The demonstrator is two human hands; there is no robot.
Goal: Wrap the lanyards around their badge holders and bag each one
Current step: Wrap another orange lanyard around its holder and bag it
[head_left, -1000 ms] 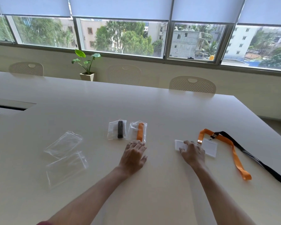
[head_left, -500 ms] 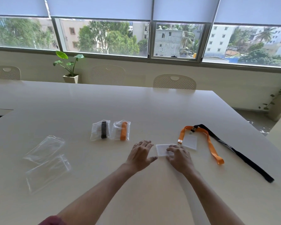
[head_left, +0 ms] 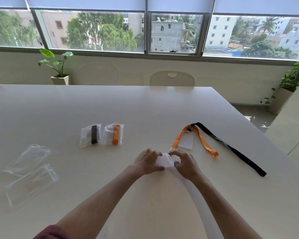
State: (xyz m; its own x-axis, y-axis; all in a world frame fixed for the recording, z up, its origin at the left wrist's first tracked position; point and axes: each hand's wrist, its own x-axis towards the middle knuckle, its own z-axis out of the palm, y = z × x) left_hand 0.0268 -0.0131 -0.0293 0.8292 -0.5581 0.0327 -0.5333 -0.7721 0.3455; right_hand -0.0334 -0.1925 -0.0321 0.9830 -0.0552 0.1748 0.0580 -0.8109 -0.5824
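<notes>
Holding a clear badge holder (head_left: 164,161) between them near the table's (head_left: 145,109) middle, the left hand (head_left: 148,162) and right hand (head_left: 185,163) both curl their fingers round its edges. Its orange lanyard (head_left: 203,140) trails off to the far right, crossing a second holder (head_left: 186,143) and a black lanyard (head_left: 231,148). That holder looks light, stiff and slick, so pinching its edges suits; the strap seems limp and should wind easily. Two filled bags (head_left: 101,135) lie far left, empty bags (head_left: 29,171) farther left.

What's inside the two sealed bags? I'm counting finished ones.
One bag holds a black lanyard bundle, the other bag an orange one. The badge holders beneath the wraps are barely discernible.
</notes>
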